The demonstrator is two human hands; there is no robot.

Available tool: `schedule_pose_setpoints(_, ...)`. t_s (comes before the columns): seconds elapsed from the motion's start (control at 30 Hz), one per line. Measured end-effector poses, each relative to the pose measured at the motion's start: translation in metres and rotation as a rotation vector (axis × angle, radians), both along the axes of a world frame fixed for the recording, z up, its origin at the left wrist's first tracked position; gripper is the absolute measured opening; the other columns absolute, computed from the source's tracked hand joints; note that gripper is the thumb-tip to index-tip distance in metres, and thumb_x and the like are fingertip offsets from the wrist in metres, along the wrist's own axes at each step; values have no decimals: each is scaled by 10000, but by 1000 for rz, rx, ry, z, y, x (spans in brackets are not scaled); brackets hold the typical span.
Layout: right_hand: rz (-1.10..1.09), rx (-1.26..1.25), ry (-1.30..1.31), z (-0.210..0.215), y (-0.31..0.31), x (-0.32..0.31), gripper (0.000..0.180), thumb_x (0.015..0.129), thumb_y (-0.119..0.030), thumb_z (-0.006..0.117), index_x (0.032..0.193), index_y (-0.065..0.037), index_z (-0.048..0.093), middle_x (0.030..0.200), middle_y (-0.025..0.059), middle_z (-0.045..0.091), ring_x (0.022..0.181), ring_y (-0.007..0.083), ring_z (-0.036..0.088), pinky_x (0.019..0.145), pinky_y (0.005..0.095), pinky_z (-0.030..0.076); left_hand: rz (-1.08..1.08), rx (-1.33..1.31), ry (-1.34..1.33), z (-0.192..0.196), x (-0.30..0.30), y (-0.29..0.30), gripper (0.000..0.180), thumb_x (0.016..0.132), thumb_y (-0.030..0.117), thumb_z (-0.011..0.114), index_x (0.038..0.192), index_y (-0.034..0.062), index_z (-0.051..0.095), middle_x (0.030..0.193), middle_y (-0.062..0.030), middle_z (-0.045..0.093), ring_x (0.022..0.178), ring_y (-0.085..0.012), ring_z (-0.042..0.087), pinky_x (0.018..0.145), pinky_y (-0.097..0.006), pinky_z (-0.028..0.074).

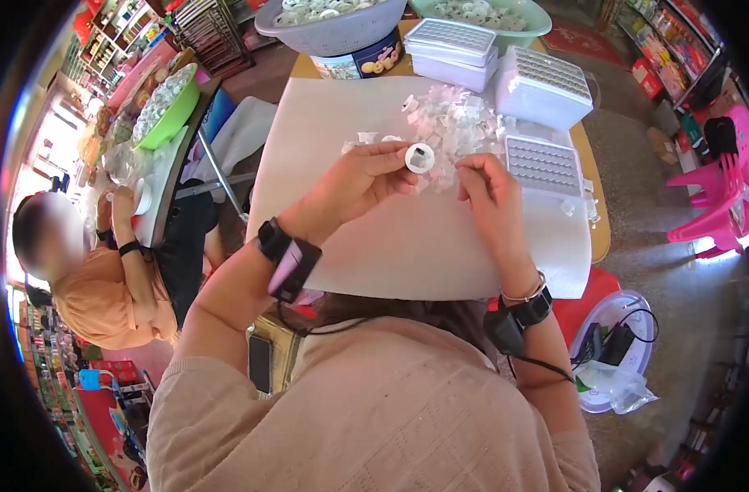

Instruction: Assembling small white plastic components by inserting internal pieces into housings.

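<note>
Between the thumb and fingers of my left hand (356, 182) is a small round white plastic part (420, 158) with a dark spot inside its rim. My right hand (491, 193) hovers just to the right of it, thumb and fingertips drawn together. Whatever those fingertips pinch, if anything, is too small to tell. Behind both hands lies a heap of translucent white plastic pieces (452, 119) on the white-covered table (374, 254). A few more white parts (366, 137) sit left of the heap, partly hidden by my left hand.
White gridded trays (542, 166) and stacked white boxes (542, 86) stand at the right. Behind are a grey basin (342, 29) on a round tin (360, 61) and a green basin (514, 12), both holding white parts. A co-worker (104, 287) sits at the left beside a lime-green basin (171, 107).
</note>
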State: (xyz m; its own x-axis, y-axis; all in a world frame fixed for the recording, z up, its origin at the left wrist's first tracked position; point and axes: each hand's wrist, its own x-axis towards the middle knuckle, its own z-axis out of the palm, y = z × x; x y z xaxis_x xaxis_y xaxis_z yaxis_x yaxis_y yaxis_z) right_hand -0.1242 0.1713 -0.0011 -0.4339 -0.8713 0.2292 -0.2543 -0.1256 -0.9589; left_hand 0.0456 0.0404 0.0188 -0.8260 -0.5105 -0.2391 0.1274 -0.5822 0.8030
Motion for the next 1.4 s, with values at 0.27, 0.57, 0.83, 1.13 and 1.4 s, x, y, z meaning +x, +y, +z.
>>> schedule_pose_setpoints(0.27, -35, -101, -209, 4, 4, 4, 101, 905, -82, 588, 976, -14, 610, 779, -11, 586, 702, 46, 517, 613, 201, 406, -165, 92, 34, -11, -23, 8, 253, 962, 120, 508, 1163, -32, 538, 957, -66, 623, 749, -119, 611, 674, -235, 522)
schedule_pose_setpoints(0.57, 30, -173, -142, 0, 2, 4, 123, 885, -59, 614, 999, -13, 610, 858, 2, 613, 779, 63, 544, 693, 214, 440, -233, 48, 44, -15, -24, 8, 244, 961, 135, 512, 1158, -7, 541, 955, -51, 612, 762, -117, 603, 662, -230, 500)
schedule_pose_setpoints(0.83, -33, -83, -122, 5, 7, 0, 135, 871, -41, 624, 1004, -15, 632, 874, 7, 618, 773, 65, 559, 711, 218, 453, -210, 29, 82, -7, -34, 15, 283, 957, 119, 507, 1213, 1, 508, 1014, -84, 611, 835, -169, 636, 705, -266, 520)
schedule_pose_setpoints(1.13, -13, -63, 60, 8, 18, 1, 149, 861, -17, 610, 1005, -17, 650, 844, 40, 595, 744, 103, 569, 650, 244, 449, -332, 66, -51, -4, -20, 10, 302, 947, 145, 532, 1165, -64, 531, 934, -86, 625, 749, -146, 626, 670, -271, 526)
schedule_pose_setpoints(1.4, -282, 169, 1047, 4, 50, -74, 242, 714, -52, 713, 953, -48, 667, 949, 72, 600, 893, 274, 536, 812, 400, 425, -236, 54, -16, -5, -21, 12, 251, 943, 124, 520, 1116, -54, 557, 892, -74, 628, 695, -119, 623, 589, -228, 523)
